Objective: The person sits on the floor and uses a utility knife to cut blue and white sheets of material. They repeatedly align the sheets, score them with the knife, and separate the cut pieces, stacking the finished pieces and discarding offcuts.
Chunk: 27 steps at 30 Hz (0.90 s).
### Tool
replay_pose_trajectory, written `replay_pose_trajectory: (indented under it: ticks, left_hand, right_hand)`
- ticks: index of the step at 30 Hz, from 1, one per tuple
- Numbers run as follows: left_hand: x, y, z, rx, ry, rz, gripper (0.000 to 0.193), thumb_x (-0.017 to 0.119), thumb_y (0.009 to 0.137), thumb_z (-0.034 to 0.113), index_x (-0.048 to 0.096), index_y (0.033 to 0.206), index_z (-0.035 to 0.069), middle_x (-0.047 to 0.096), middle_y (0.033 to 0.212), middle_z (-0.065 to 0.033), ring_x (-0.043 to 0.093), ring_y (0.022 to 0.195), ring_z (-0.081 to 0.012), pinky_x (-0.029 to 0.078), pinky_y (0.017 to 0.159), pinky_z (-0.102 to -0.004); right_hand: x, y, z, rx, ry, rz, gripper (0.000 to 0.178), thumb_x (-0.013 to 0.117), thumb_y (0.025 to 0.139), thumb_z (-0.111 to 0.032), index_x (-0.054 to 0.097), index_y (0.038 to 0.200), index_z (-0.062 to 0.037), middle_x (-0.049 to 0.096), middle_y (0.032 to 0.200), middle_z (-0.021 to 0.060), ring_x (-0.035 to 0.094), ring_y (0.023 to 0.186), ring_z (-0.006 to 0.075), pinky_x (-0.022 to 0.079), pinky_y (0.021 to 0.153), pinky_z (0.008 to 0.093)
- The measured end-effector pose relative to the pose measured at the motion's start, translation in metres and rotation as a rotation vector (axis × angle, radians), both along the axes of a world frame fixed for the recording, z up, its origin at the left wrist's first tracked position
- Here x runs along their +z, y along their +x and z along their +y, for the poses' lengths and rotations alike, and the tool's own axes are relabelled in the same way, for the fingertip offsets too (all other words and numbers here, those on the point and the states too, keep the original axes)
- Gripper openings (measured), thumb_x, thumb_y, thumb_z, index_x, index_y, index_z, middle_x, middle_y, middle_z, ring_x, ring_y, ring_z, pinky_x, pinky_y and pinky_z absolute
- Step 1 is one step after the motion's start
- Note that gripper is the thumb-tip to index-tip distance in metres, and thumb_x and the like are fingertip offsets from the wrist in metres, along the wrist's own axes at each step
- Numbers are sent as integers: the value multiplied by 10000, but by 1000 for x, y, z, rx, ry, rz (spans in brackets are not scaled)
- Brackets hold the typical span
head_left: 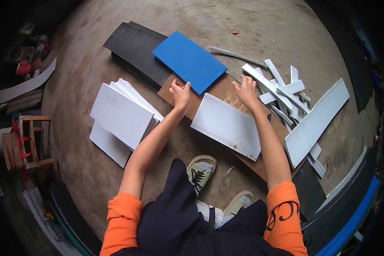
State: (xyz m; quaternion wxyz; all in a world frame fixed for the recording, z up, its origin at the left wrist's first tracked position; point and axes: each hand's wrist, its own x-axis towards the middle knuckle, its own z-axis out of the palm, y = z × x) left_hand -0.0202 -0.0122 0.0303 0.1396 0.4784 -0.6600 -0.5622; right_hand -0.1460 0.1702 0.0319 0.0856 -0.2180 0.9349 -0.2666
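My left hand (180,94) hovers over the brown wooden board (231,94), close to the lower left edge of a blue foam sheet (190,63). Its fingers are bent and apart, with nothing visible in them. Above the board's right part is my right hand (246,91), fingers loosely curled and apart, also without anything visible between them. A white rectangular sheet (227,126) lies on the board between my forearms, with brownish marks near its lower edge. The blue sheet rests partly on the board and partly over black sheets (136,51).
A stack of white sheets (121,113) lies left of the board. Several white offcut strips (281,91) are heaped at the right, beside a long white panel (318,121). A wooden stool frame (36,141) stands far left. Black and blue sheets (350,217) line the lower right.
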Motion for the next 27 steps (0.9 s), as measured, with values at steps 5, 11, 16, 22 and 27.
replay_pose_trajectory:
  ticks: [5,11,16,22,27]
  left_hand:
    - [-21,-5,-22,18,147,72,691,610,762,254,231,1268,-26,299,1192,-183,397,1078,-247,340,915,-336]
    - [-12,-13,-33,149,350,348,512,610,729,170,346,1129,-11,451,1019,-119,465,956,-208,393,858,-314]
    - [16,5,-28,102,733,717,420,532,737,31,328,1103,20,446,973,-79,472,900,-140,470,785,-340]
    - [6,84,25,57,568,642,436,475,729,-33,315,1132,6,459,1006,-67,460,821,-111,397,748,-235]
    - [-7,102,55,-44,582,553,361,459,745,-16,360,1092,2,484,936,-40,454,776,-96,390,731,-235]
  right_hand:
    - [-15,-19,-79,-49,68,-249,621,587,760,-363,409,1194,43,420,1209,201,286,1168,340,226,995,396]
    - [10,-14,-84,-185,-493,-299,469,645,743,-282,430,1045,6,557,984,167,501,960,269,390,841,341]
    - [51,3,-37,-29,-831,-493,385,637,768,-210,435,1027,-9,587,910,121,577,824,208,443,744,303]
    - [49,92,98,242,65,120,723,729,640,-284,356,1220,-67,406,1227,128,362,1167,267,305,953,383]
    - [30,126,123,296,187,171,972,777,523,-358,263,1297,-73,313,1282,123,281,1217,287,238,1019,392]
